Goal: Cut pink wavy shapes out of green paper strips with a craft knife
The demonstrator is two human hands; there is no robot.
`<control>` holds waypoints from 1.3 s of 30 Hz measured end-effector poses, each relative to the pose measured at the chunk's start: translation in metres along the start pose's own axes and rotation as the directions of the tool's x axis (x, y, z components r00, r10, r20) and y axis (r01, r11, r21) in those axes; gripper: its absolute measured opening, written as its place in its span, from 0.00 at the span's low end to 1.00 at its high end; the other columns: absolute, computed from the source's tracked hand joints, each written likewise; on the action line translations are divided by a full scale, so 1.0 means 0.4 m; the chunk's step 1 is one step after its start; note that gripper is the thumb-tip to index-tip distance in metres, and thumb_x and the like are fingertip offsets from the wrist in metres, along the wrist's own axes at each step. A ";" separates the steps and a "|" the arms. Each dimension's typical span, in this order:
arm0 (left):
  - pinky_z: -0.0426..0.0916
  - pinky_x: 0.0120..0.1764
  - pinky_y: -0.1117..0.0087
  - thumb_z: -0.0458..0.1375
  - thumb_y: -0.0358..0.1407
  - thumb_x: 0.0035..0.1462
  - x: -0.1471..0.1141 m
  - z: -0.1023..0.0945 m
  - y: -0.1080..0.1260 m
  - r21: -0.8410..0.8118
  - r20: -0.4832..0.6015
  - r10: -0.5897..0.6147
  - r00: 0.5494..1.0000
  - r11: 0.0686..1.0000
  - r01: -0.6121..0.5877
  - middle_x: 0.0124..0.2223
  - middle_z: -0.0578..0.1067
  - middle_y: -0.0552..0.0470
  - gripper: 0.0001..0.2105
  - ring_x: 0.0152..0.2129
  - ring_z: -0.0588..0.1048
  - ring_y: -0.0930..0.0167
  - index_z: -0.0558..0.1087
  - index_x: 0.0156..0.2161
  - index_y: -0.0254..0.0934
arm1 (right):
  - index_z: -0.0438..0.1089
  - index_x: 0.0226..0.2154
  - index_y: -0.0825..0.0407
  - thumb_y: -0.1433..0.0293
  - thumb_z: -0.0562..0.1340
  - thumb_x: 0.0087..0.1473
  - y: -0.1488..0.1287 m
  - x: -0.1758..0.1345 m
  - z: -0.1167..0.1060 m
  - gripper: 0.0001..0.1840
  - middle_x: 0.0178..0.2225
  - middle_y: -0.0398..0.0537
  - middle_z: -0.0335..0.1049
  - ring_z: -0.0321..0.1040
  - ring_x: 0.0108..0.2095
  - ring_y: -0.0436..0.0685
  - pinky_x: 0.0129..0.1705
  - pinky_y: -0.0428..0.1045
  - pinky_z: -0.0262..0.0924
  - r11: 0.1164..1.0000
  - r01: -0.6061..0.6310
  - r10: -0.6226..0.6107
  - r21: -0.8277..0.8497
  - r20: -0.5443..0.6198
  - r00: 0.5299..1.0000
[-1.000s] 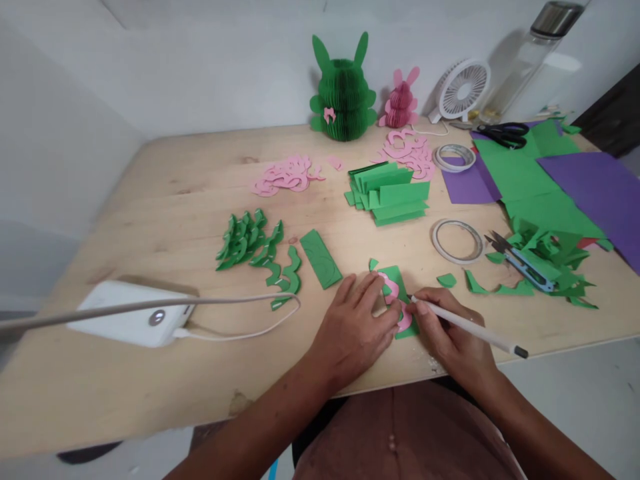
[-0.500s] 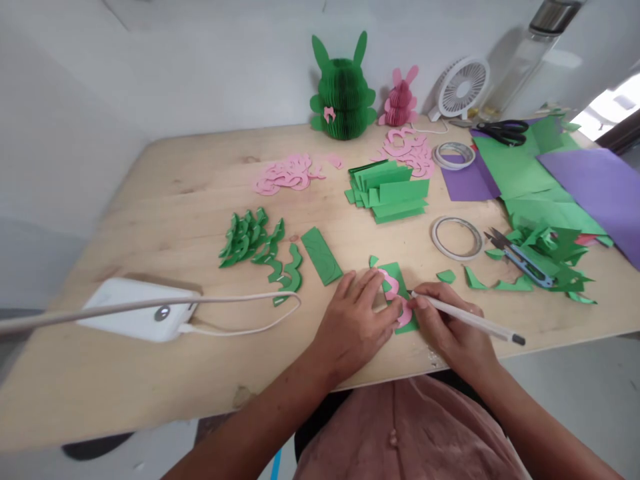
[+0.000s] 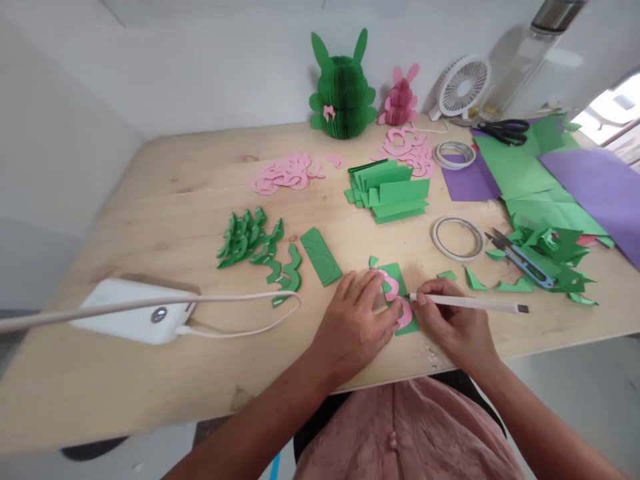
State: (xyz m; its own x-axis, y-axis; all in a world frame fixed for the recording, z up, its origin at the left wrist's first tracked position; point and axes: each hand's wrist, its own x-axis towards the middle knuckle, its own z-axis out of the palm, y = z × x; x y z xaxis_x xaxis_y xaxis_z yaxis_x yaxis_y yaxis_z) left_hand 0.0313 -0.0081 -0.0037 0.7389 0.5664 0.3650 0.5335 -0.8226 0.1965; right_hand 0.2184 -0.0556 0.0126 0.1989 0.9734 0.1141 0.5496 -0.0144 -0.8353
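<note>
My left hand (image 3: 357,317) lies open, fingers spread, pressing a pink scalloped paper cutout (image 3: 405,313) onto a green paper rectangle (image 3: 395,272) near the table's front edge. In my right hand (image 3: 453,323) is a white pen (image 3: 475,304), its tip at the right side of the cutout over the green paper. Part of the cutout is hidden under my left fingers. Just left of them rests another green rectangle (image 3: 321,257) with curved lines drawn on it. Beyond, green folded strips (image 3: 395,190) stand in a pile.
Stapled green scalloped pieces (image 3: 245,237) and a white power bank (image 3: 135,310) with a cable lie left. Tape rolls (image 3: 457,239), thread snips (image 3: 523,259), green scraps (image 3: 555,250) and black scissors (image 3: 503,130) are right. Paper rabbits (image 3: 343,100) and a fan (image 3: 463,87) stand behind.
The pen's rear end has swung away from me, so the pen lies nearer to level across the view. My right hand has shifted slightly; my left hand keeps its place.
</note>
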 end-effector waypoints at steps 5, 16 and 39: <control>0.62 0.56 0.48 0.54 0.36 0.63 0.001 -0.001 0.000 -0.009 -0.009 -0.001 1.000 1.000 0.001 0.55 0.69 0.38 0.11 0.56 0.67 0.56 0.73 0.49 0.40 | 0.68 0.30 0.50 0.64 0.59 0.59 0.000 0.002 -0.002 0.08 0.22 0.39 0.66 0.58 0.18 0.47 0.18 0.44 0.51 0.996 0.076 -0.077 -0.055 -0.010 0.997; 0.61 0.57 0.48 0.56 0.36 0.63 0.000 -0.001 0.000 -0.003 -0.002 -0.005 1.000 1.000 0.005 0.56 0.69 0.39 0.12 0.56 0.67 0.56 0.73 0.50 0.41 | 0.68 0.33 0.50 0.63 0.58 0.61 -0.006 -0.006 0.000 0.09 0.24 0.41 0.71 0.61 0.18 0.48 0.21 0.44 0.55 0.964 0.172 -0.174 -0.201 0.009 0.985; 0.61 0.57 0.47 0.57 0.36 0.61 -0.001 0.000 0.001 -0.004 0.008 -0.005 1.000 1.000 0.005 0.56 0.69 0.38 0.12 0.57 0.67 0.56 0.74 0.49 0.40 | 0.68 0.28 0.49 0.64 0.59 0.58 -0.012 0.013 0.000 0.09 0.18 0.37 0.61 0.54 0.15 0.47 0.17 0.45 0.49 0.983 0.110 -0.113 -0.147 -0.008 0.994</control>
State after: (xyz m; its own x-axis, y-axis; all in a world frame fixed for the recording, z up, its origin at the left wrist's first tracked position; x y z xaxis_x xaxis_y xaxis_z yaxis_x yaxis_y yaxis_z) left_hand 0.0311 -0.0088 -0.0039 0.7393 0.5711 0.3567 0.5358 -0.8198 0.2022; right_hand 0.2169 -0.0503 0.0171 0.1424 0.9669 0.2118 0.6816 0.0593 -0.7293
